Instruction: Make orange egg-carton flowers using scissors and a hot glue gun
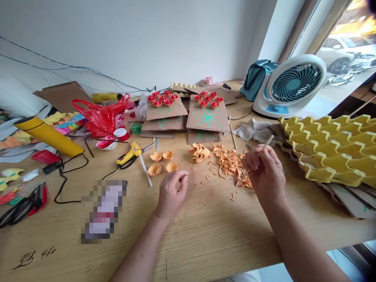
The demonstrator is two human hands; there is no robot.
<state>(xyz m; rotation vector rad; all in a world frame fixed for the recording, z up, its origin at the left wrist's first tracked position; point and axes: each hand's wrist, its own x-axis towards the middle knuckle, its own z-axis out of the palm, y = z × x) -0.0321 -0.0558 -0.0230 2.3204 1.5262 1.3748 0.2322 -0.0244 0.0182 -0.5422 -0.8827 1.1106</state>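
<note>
My right hand (264, 170) is closed around a thin wooden stick (268, 141) that pokes up past my fingers and down toward a heap of orange paper scraps (230, 162). My left hand (172, 190) hovers over the wooden table (205, 227) with its fingertips pinched together; whatever they hold is too small to name. Just beyond it lie several small orange paper flower cups (161, 161). A cluster of curled orange petals (199, 152) sits by the scraps.
Yellow egg trays (331, 152) are stacked at right, a desk fan (290, 86) behind them. Cardboard sheets with red paper flowers (188, 109) stand at the back. A yellow glue gun (131, 153), red bag (101, 115), yellow tube (48, 135) and scissors (23, 203) crowd the left.
</note>
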